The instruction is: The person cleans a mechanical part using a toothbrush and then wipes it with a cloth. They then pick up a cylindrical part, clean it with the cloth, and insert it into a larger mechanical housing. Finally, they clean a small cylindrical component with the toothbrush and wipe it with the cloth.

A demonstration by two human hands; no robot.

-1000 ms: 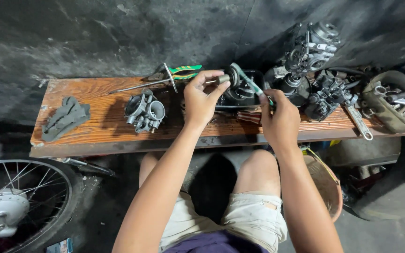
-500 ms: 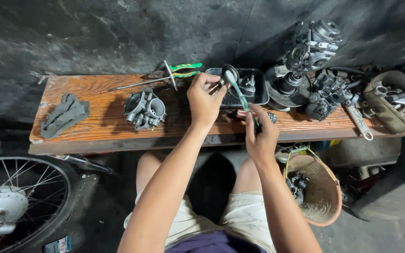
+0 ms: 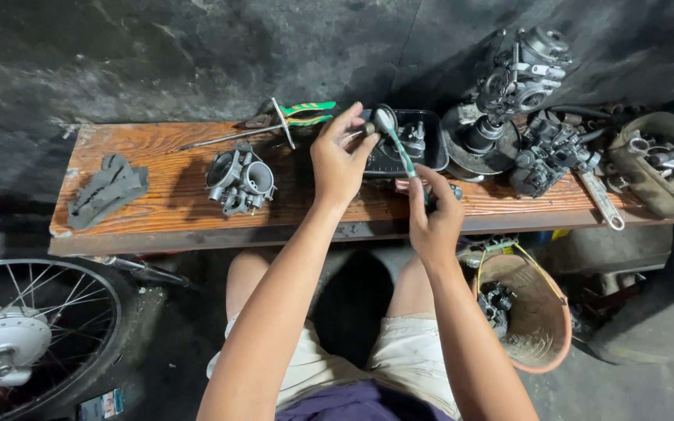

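Left fingertips (image 3: 350,134) were pinched round a small grey cylindrical part (image 3: 368,128), held up just in front of the black plastic tray (image 3: 431,132); the left hand (image 3: 338,160) sat just short of that tray. Right hand (image 3: 432,218) was curled tight round the lower end of a green-handled toothbrush (image 3: 399,152), just on the near side of the tray; brush head was up at the small part, touching it or as near as I could tell. So the brush's long axis ran from the right fist up and away to the left fingers, tilted a bit leftward; the part lay at the far end of that line, in the left hand, so the left hand was the nearer one by a mile.

Further out, all off the tray: a carburetor body (image 3: 239,181) lay well to its left on the wooden bench (image 3: 157,148); green-handled pliers (image 3: 298,111) just left of its far corner; a grey rag (image 3: 108,191) way left; a stack of carburetors (image 3: 520,82) right beside it on the right; a wrench (image 3: 602,201) further right; an orange bucket (image 3: 544,327) below, under the bench edge; a spoked wheel (image 3: 33,327) down at far left.
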